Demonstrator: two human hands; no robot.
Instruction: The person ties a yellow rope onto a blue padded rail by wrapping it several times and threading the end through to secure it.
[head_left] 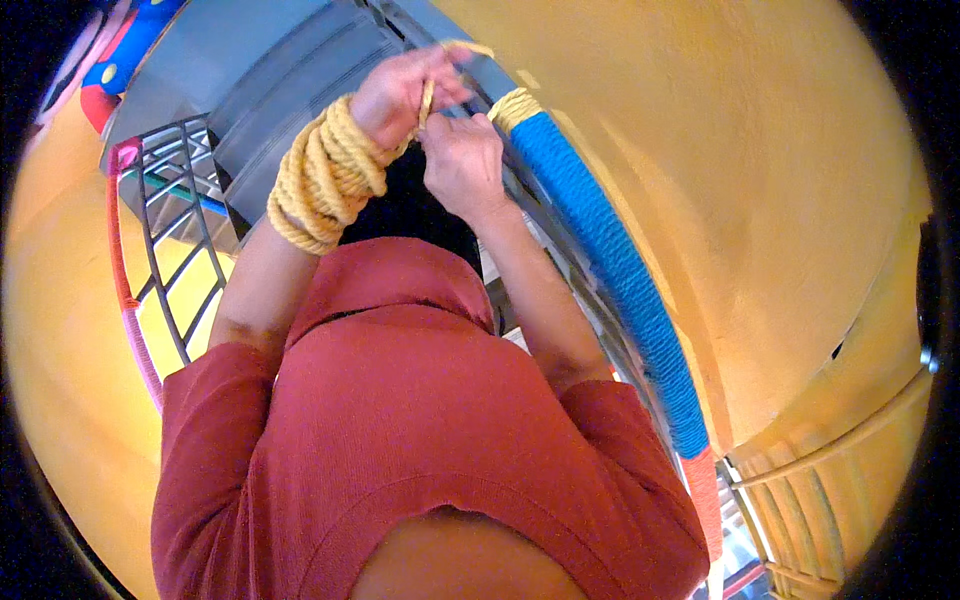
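Observation:
Thick yellow rope (328,180) is wound in several loose coils around my left wrist and forearm. My left hand (400,95) is up beside the railing, its slightly blurred fingers curled about a strand of this rope. A short length of the rope sticks out past those fingertips toward the rail. Close beside it, my right hand (465,165) is closed in a fist on the rope, where a strand runs down between the two hands. Just right of my right fist, a yellow wrapping (517,106) circles the handrail, directly above a long blue rope wrapping (610,255).
Red wrapping (703,500) covers the handrail's lower part. A curved yellow wall (780,200) rises close on the right. To the left stands a dark metal lattice railing (170,220) with red and pink wrapped edges. Grey steps (290,100) lie beyond my left arm.

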